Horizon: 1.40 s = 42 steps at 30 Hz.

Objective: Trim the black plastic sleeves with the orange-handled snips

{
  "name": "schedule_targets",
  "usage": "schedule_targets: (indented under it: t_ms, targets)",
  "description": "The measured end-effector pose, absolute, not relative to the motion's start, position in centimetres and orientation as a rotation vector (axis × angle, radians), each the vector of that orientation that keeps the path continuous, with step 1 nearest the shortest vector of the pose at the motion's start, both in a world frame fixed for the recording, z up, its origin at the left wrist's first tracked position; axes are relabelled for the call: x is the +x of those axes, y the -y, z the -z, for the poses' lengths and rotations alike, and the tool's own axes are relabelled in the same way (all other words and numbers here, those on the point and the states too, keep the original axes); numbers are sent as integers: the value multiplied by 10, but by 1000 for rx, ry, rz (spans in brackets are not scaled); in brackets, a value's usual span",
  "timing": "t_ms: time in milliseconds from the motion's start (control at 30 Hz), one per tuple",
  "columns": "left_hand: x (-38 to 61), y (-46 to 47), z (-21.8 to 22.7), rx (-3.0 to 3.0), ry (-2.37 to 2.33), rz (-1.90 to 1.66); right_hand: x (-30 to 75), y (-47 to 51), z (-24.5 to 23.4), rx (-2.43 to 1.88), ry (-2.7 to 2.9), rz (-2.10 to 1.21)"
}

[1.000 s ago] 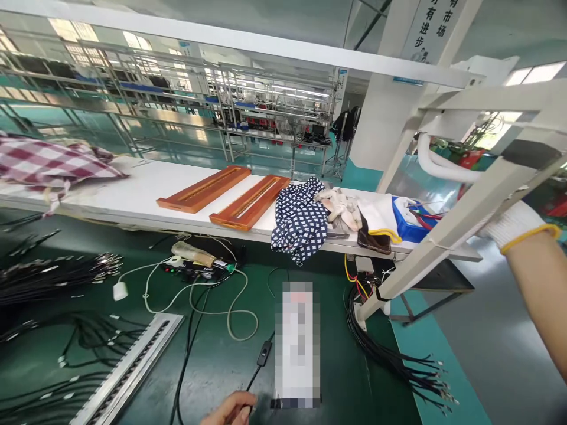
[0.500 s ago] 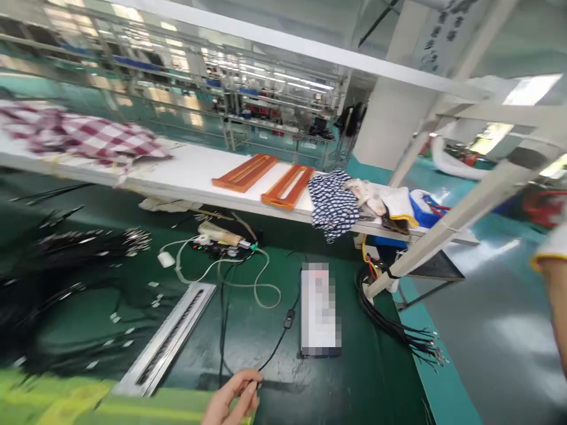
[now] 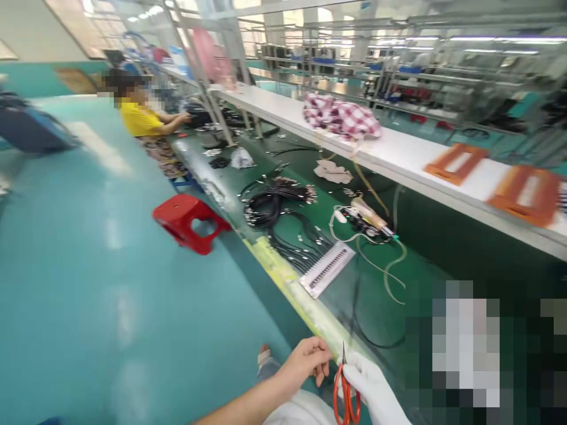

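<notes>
My right hand (image 3: 370, 378), in a white glove, grips scissors with orange-red handles (image 3: 346, 389). The dark blades point up and away from me, and the handles hang below the glove. To its left is my bare left hand (image 3: 310, 361), its fingers curled inward close to the blades. Whether it holds anything cannot be made out. A black cable (image 3: 376, 345) curves over the green bench top (image 3: 425, 265) towards my hands, its end blurred. Beyond them lies a pale slotted strip (image 3: 328, 269), with several black cables (image 3: 290, 251) fanning out from its far side.
Yellow tape (image 3: 283, 282) runs along the bench edge. A red stool (image 3: 188, 221) stands on the floor at left. Further off, a person in yellow (image 3: 140, 118) handles dark items at the bench. The white shelf (image 3: 398, 147) carries a checked cloth (image 3: 341, 116) and orange frames (image 3: 456, 162).
My view has swung left, bringing the stool and the other person into sight. My gloved right hand with the scissors has come into view. Earlier, my bare hand was pinching the black cable.
</notes>
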<state>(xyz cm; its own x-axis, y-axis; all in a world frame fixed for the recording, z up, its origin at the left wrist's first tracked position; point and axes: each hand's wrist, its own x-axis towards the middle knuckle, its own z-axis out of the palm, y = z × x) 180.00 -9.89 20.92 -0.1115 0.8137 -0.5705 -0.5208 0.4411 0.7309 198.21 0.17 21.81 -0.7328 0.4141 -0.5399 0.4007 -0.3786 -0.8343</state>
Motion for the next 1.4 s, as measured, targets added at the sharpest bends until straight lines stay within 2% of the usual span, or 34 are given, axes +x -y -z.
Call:
schedule_targets:
  t_ms: [167, 367, 600, 767, 900, 1100, 1167, 1233, 1400]
  targets:
    - [1659, 216, -187, 189, -1338, -1297, 1808, 98, -183, -1049, 2038, -2414]
    - [1520, 323, -183, -60, -1455, -1495, 1634, 169, -187, -912, 2494, -2352]
    - [1371, 360, -167, -256, -1383, -1775, 1430, 181, -184, -648, 3022, -2032]
    - [1215, 353, -155, -343, -1422, -1846, 1258, 176, -190, -544, 3131, -1854]
    - [1075, 348, -166, -331, -1496, -1855, 1115, 159, -198, -448, 3010, -2127]
    - [896, 335, -188, -315, -1388, -1919, 949, 130, -199, -335, 2409, -3081]
    - [838, 324, -191, -286, -1361, -1904, 902, 121, -195, -344, 2145, -3306]
    - [775, 312, -193, -223, -1348, -1849, 855, 113, -190, -341, 1958, -3406]
    - [612, 289, -204, 66, -1382, -1588, 732, 107, -185, -303, 1723, -3412]
